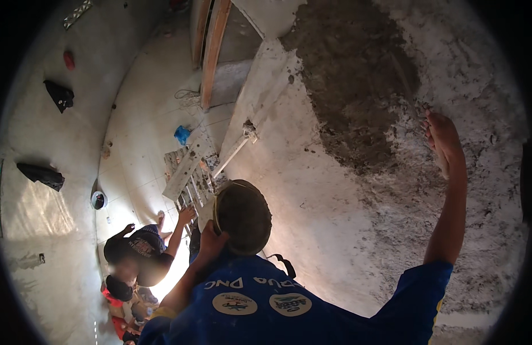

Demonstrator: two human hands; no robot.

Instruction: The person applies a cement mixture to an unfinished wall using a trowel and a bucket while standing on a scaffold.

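Note:
My left hand (pixel 211 242) grips the rim of a round, shallow container of dark grey-brown mortar (pixel 243 218), held in front of my chest. High on the right, my right hand (pixel 441 133) is raised close to the wall with its fingers curled. What those fingers hold is hard to make out; a thin, blurred edge runs up and left from them. Beside that hand, a large patch of dark wet mortar (pixel 358 75) covers part of the rough, pale wall (pixel 341 213).
Another person (pixel 142 250) is at the lower left, one arm stretched toward a slatted wooden platform (pixel 191 172) with boards on it. A blue plastic bag (pixel 182 135) and a small bucket (pixel 98 199) are on the tiled floor. Timber posts (pixel 214 52) stand at the back.

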